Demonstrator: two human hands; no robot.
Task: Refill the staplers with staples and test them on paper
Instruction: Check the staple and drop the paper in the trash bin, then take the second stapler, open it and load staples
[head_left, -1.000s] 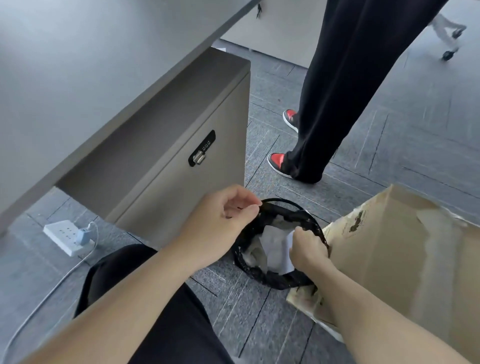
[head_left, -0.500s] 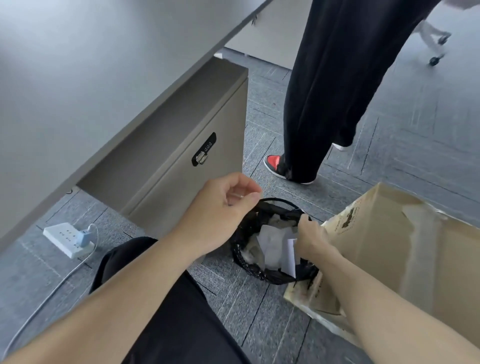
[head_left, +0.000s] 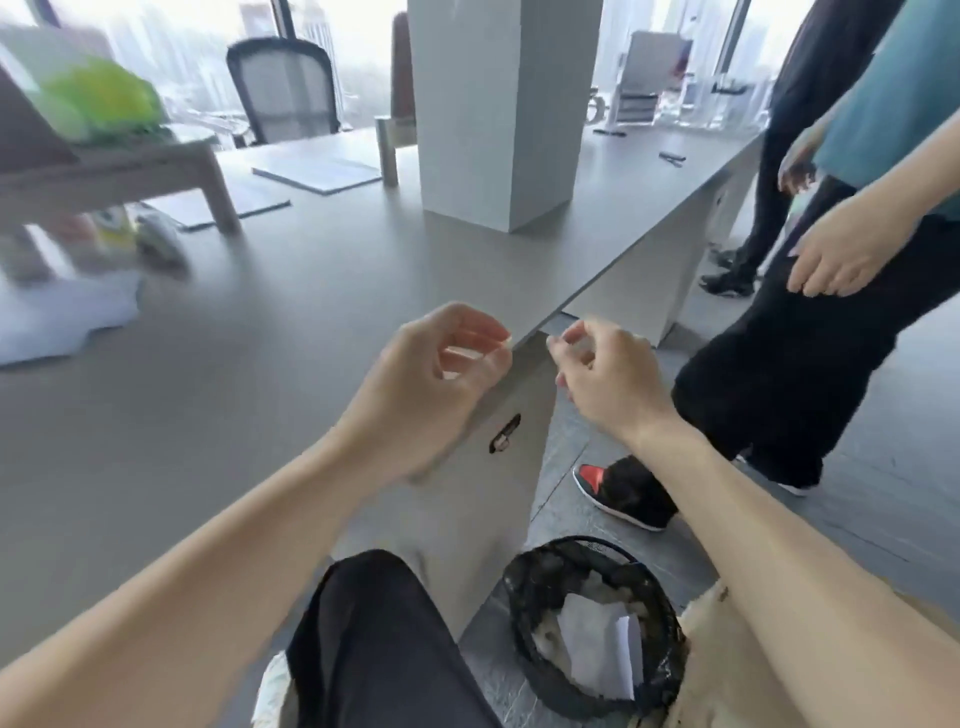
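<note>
No stapler shows in this view. My left hand (head_left: 436, 384) hovers over the front edge of the grey desk (head_left: 260, 364), thumb meeting curled fingertips, with nothing visible in it. My right hand (head_left: 608, 379) is raised just beyond the desk's edge, fingers loosely curled and apart, holding nothing. White paper (head_left: 57, 322) lies blurred at the desk's left, and flat sheets (head_left: 317, 171) lie farther back. Below on the floor stands a black mesh waste bin (head_left: 670, 670) with crumpled white paper (head_left: 597, 644) inside.
A person in black trousers (head_left: 769, 384) stands close on the right, one hand (head_left: 841, 254) hanging. A drawer cabinet with a lock (head_left: 504, 441) sits under the desk. A cardboard box (head_left: 711, 680) leans by the bin. A white column (head_left: 498, 104), a wooden riser (head_left: 114, 171) and a chair (head_left: 285, 93) are behind.
My view has swung up from the floor to the desktop. Both hands rose from the waste bin to desk height; the right hand left the paper in the bin.
</note>
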